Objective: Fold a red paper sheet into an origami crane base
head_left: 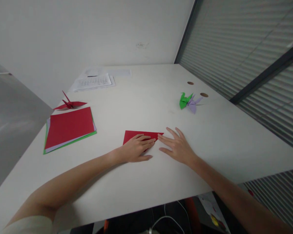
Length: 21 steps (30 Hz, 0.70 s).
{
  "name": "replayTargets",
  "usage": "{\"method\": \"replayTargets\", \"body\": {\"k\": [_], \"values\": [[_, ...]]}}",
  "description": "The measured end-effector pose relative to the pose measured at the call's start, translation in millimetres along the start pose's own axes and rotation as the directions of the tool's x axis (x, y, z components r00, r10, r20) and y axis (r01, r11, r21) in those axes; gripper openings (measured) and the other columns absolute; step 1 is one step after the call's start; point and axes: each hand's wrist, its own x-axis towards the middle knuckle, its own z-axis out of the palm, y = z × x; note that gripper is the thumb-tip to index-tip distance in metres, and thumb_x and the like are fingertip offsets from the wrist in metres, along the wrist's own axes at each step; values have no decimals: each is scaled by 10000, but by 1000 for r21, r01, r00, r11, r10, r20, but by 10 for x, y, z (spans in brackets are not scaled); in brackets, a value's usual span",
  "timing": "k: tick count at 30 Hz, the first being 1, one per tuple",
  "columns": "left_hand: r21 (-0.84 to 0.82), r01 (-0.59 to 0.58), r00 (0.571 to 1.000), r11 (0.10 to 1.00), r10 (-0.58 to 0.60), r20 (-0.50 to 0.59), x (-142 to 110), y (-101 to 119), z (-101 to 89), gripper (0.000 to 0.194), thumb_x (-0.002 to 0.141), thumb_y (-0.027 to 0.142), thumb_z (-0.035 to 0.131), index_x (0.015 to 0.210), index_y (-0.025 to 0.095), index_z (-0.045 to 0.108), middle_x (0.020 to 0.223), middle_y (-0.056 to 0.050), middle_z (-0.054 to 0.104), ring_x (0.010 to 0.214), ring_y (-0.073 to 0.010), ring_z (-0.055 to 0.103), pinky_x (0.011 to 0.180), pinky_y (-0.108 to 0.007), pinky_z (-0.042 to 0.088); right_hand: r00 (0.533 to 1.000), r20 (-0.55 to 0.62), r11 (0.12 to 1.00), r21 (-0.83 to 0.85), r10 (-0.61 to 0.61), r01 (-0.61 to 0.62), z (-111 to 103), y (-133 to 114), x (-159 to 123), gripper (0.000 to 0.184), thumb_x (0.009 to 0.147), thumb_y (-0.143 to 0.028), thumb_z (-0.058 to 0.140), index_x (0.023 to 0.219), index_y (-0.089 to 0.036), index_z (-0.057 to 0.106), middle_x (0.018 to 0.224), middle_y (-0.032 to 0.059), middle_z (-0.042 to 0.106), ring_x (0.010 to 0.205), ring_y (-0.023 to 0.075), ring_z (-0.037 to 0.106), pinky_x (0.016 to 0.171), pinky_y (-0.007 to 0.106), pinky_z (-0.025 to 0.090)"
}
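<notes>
A folded red paper [136, 134] lies flat on the white table [146, 97] in front of me. My left hand [136, 149] rests flat on it, fingers stretched out and pressing it down. My right hand [176, 146] lies open beside it, with its fingertips touching the paper's right corner. Neither hand holds anything.
A stack of coloured sheets with red on top [68, 128] lies at the left. A red paper crane [68, 104] stands behind it. A green crane [185, 100] and a purple crane [193, 104] sit at the right. Printed papers [94, 81] lie at the back.
</notes>
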Motion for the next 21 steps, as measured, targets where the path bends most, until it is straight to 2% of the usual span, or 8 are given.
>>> {"method": "replayTargets", "body": {"k": [4,6,9,12,17,19,21], "values": [[54,1,999,999,-3,38,-29,50,3,677,955,555,426,1453,101,363,1516,-160,364,1412,-271,348,1169,-458,248,998,-13,997,-18,69,-69,38,108,-44,429,941,-478,491,1316,-297,589,1337,-23,602,1382,341,363,1127,622,221],[100,17,999,995,-21,38,-51,119,24,693,954,573,415,1450,92,363,1510,-170,371,1412,-281,346,1165,-461,261,995,-10,995,-17,98,-98,48,120,-56,417,948,-474,473,1307,-300,597,1367,-36,574,1379,345,361,1122,620,230],[196,101,995,975,-102,-6,-96,264,60,625,980,514,400,1355,19,471,1431,-219,468,1355,-308,432,1112,-442,358,993,-6,993,-10,118,-118,59,107,-58,425,947,-490,467,1308,-308,596,1379,-40,564,1373,341,366,1126,611,223],[209,131,991,969,-126,-39,-132,376,59,674,939,590,433,1263,10,547,1348,-253,541,1282,-327,517,1048,-451,434,992,-22,992,-3,126,-126,68,89,-55,425,940,-500,474,1302,-317,601,1363,-34,581,1356,340,383,1124,614,213],[176,120,993,977,-118,-23,-85,358,-39,371,932,384,557,1087,58,645,1251,-227,621,1165,-311,609,952,-438,514,992,-45,993,28,119,-118,56,90,-39,351,957,-414,474,1257,-329,635,1329,-28,618,1266,318,457,1101,606,239],[144,131,991,981,-130,-21,-41,306,-88,221,930,278,556,962,92,671,1107,-177,685,1027,-280,669,868,-419,547,994,-65,995,40,89,-86,17,94,4,298,952,-385,498,1181,-339,682,1251,-11,673,1185,296,505,1090,599,240],[133,162,987,978,-164,-1,-9,243,-127,178,933,211,529,866,109,658,895,-115,694,845,-237,688,765,-384,559,997,-71,998,50,39,-35,-37,86,80,235,922,-392,559,1068,-331,733,1124,21,718,1111,281,529,1062,575,270]]}}
